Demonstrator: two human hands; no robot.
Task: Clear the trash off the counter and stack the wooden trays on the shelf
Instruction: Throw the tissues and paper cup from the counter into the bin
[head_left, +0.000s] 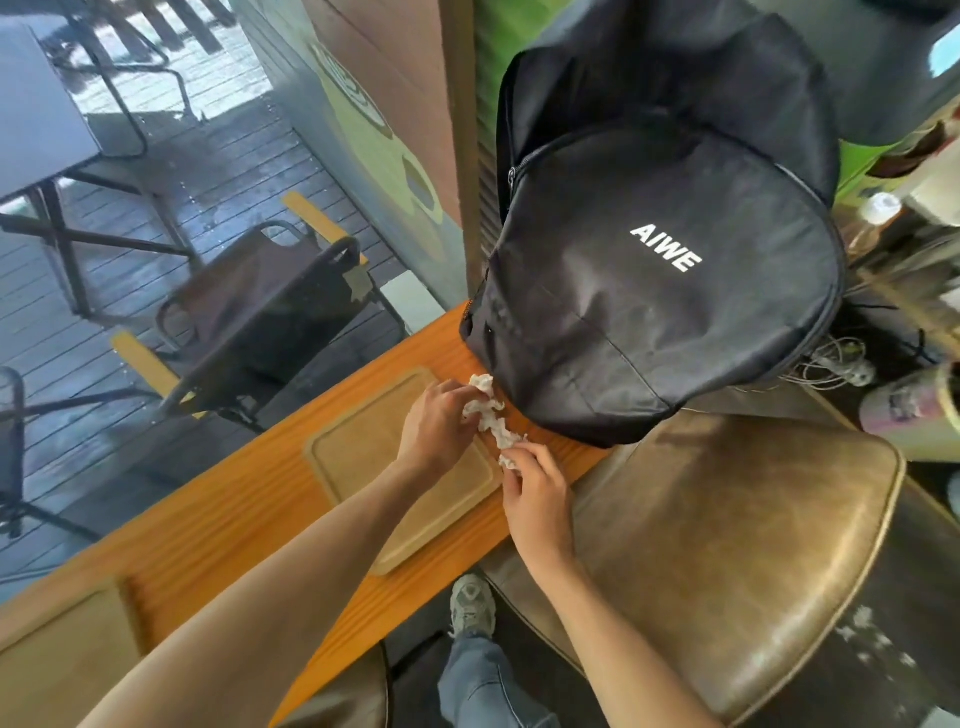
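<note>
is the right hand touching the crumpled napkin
Touching. The head view shows the right hand pinching the near end of the crumpled napkin with its fingertips, while the left hand grips the far end.

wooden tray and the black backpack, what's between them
In the head view, crumpled white tissue lies between wooden tray and black backpack, held by both hands.

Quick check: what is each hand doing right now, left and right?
Left hand: fingers curled on the crumpled white tissue, holding it.
Right hand: fingers pinching the near end of the same tissue.
</note>
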